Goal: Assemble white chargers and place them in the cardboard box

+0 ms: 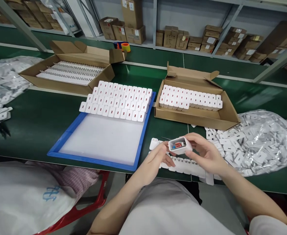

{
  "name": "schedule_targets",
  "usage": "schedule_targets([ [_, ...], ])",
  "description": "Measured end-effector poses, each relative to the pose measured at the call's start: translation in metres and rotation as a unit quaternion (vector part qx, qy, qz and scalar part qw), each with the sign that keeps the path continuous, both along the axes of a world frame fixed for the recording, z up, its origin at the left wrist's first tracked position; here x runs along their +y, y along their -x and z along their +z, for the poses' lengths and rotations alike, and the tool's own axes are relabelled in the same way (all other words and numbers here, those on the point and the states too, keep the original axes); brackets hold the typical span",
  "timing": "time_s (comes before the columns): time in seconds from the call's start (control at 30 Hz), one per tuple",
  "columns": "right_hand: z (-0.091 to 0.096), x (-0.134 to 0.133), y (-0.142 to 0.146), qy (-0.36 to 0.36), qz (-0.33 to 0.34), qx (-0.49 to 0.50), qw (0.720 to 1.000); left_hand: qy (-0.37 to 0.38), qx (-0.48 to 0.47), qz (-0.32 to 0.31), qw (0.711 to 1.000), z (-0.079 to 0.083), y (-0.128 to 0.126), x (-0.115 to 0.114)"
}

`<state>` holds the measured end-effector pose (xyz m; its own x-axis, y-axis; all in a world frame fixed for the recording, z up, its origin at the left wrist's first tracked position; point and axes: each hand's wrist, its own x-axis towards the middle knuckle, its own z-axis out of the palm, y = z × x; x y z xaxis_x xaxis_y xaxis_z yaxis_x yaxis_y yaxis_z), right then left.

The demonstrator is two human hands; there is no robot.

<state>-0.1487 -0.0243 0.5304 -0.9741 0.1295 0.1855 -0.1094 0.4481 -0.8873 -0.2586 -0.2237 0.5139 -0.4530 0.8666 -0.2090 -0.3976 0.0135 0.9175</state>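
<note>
A white charger housing (180,146) is tilted so its open end faces me, with red and blue electronic parts showing inside. My right hand (208,155) grips it from the right between thumb and fingers. From the left, my left hand (154,163) closes on the near corner, its fingertips partly hidden behind the housing. Under both hands, a row of white charger pieces (185,165) lies along the table's front edge. Loose white cover plates (228,145) spill from a clear plastic bag (275,140) to the right.
A blue-rimmed tray (94,160) bears rows of white chargers (119,101). Behind stand an open carton (197,117) of chargers and another carton (67,83) with pronged white pieces. A co-worker's sleeve (23,195) is at left. Shelves hold cardboard boxes (135,34).
</note>
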Motion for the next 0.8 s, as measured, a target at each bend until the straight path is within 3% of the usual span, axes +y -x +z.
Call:
schedule_targets([
  [0.07, 0.002, -0.008, -0.005, -0.014, 0.020, 0.053, 0.998, -0.049, -0.048, -0.039, 0.997, 0.001, -0.004, 0.003],
  [0.13, 0.001, -0.014, -0.007, -0.056, 0.023, 0.083, 0.995, -0.075, -0.064, -0.033, 0.995, 0.003, -0.006, 0.005],
  [0.33, 0.009, -0.016, -0.012, -0.154, 0.024, 0.112, 0.981, -0.054, -0.009, 0.026, 0.998, 0.011, -0.005, 0.006],
  [0.5, 0.020, -0.011, -0.019, -0.164, 0.019, 0.135, 0.977, -0.022, 0.052, 0.053, 0.997, 0.019, -0.006, 0.007],
  [0.8, 0.028, -0.036, -0.022, -0.273, 0.018, 0.219, 0.936, -0.030, 0.031, 0.086, 0.995, 0.029, -0.014, 0.006],
])
